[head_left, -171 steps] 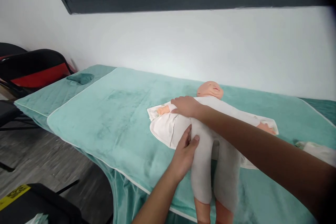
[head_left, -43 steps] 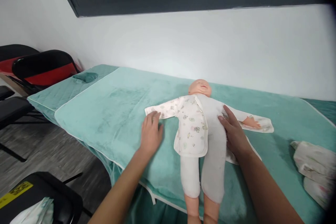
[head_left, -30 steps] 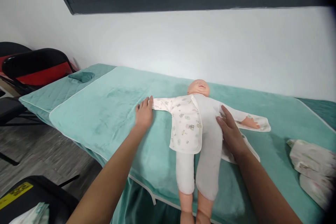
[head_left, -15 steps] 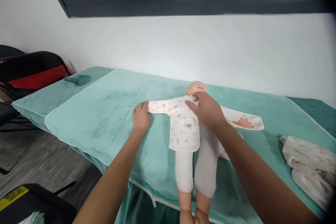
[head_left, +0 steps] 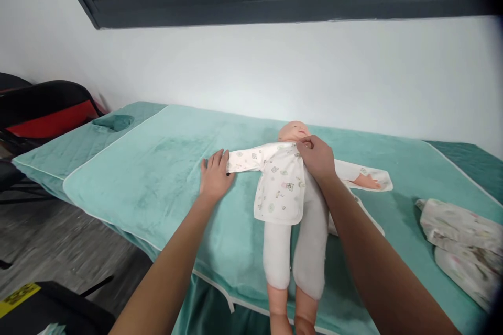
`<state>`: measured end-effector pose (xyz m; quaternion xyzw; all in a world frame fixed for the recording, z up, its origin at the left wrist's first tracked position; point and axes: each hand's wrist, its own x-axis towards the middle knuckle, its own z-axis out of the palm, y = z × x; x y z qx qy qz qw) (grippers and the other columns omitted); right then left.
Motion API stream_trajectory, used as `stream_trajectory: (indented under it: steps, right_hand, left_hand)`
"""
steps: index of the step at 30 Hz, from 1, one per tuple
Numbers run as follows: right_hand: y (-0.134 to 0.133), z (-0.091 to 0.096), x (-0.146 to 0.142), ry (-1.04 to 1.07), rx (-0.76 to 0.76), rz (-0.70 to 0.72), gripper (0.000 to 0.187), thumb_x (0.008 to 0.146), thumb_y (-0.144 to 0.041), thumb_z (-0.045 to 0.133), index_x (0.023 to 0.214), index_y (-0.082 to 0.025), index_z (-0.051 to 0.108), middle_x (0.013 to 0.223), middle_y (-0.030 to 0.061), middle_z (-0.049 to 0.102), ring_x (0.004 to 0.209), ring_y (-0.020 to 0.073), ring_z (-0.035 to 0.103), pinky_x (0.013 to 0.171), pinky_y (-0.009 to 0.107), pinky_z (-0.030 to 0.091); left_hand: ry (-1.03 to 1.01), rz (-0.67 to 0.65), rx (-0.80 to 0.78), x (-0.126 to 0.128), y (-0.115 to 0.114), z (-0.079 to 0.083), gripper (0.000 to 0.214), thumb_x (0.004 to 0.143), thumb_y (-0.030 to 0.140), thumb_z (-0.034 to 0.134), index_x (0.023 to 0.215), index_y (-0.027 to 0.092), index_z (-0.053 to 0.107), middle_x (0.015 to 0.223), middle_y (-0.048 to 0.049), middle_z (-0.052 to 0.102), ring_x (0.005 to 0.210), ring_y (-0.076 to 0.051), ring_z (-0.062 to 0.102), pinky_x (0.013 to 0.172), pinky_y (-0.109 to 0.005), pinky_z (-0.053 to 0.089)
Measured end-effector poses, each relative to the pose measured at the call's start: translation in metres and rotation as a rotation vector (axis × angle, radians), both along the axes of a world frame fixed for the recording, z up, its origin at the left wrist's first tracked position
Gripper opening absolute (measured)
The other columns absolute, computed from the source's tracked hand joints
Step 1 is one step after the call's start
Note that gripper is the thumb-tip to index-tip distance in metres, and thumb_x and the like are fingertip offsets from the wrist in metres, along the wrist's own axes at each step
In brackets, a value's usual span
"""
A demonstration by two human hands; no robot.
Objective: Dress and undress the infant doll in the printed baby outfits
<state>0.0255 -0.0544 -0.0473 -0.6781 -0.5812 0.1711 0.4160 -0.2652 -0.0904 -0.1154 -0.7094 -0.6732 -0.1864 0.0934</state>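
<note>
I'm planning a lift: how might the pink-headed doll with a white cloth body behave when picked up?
The doll would probably sag, looking like padded cloth through the middle. Its smooth, bare lower legs might feel slippery. Its open, white printed jacket would likely dangle, appearing thin.

the doll (head_left: pixel 310 254) is peach at head and lower legs, off-white between; on it, a white jacket (head_left: pixel 280 188) with small scattered prints; beneath it, teal bedding (head_left: pixel 157 167); behind it, a white wall (head_left: pixel 236 73).
</note>
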Motion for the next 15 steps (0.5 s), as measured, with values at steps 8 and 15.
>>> stream_trajectory:
  steps: [8, 15]
  right_hand:
    - [-0.014, -0.017, 0.009, 0.266, 0.093, 0.12, 0.023, 0.079, -0.041, 0.064, 0.095, -0.024, 0.069, 0.077, -0.0033, 0.057, 0.068, 0.0139, 0.05, 0.071, 0.03, 0.041]
    - [-0.02, -0.047, 0.032, 0.653, 0.175, 0.177, 0.029, 0.074, -0.037, 0.072, 0.099, -0.022, 0.069, 0.082, -0.0022, 0.059, 0.075, 0.0135, 0.053, 0.072, 0.027, 0.041]
  left_hand:
    - [0.031, 0.074, 0.016, 0.0, 0.003, -0.002, 0.057, 0.093, 0.019, 0.036, 0.15, 0.015, 0.038, 0.153, -0.0141, 0.045, 0.14, -0.029, 0.039, 0.116, -0.05, 0.028]
    - [0.025, 0.115, 0.027, 0.0, 0.008, -0.008, 0.059, 0.093, 0.024, 0.037, 0.15, 0.01, 0.037, 0.149, -0.0162, 0.049, 0.134, -0.032, 0.045, 0.111, -0.048, 0.034]
